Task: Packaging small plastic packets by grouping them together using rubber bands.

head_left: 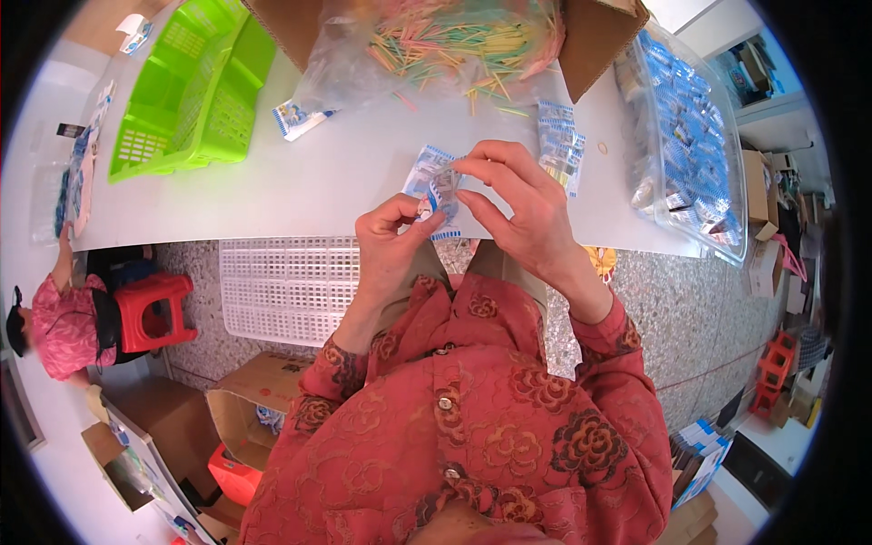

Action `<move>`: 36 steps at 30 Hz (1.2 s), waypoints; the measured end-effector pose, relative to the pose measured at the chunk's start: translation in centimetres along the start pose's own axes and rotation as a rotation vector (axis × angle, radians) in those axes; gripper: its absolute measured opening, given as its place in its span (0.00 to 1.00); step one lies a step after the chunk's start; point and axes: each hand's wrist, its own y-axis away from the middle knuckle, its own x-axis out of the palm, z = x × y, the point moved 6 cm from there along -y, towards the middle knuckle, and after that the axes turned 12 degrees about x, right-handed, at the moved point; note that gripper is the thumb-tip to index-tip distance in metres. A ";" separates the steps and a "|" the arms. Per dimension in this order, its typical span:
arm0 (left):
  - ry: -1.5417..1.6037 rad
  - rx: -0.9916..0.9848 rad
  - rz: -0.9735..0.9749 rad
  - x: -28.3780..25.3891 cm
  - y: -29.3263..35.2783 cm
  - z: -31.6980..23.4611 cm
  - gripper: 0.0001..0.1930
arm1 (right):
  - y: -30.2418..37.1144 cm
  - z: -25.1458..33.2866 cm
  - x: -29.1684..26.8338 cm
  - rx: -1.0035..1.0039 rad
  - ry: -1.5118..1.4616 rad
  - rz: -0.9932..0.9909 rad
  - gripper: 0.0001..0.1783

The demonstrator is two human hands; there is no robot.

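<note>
You hold a small blue-and-white packet [441, 194] in both hands' reach at the table's [363, 163] near edge.

Your left hand [391, 234] has its thumb and forefinger clamped on the packet's lower left side, the other fingers curled beneath; your right hand [522, 204] is at the packet's upper right, thumb and forefinger tips slightly apart and close against it, though whether they grip anything cannot be told from this view. The packet is in front of your lap, with loose pink, yellow and green sticks [454, 45] beyond it, a green basket [195, 136] to the left, and more packets [561, 150] just past your right hand.
</note>
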 end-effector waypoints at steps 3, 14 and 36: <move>0.023 -0.012 -0.002 -0.1 0.1 0.2 0.03 | 0.1 0.2 0.2 -0.036 0.042 -0.009 0.16; -0.181 0.043 0.065 0.1 0.1 0.4 0.04 | 0.2 0.2 0.3 0.055 -0.064 0.130 0.14; -0.140 -0.016 0.075 1.3 1.5 1.5 0.06 | 1.2 -0.6 0.6 0.237 -0.134 0.219 0.07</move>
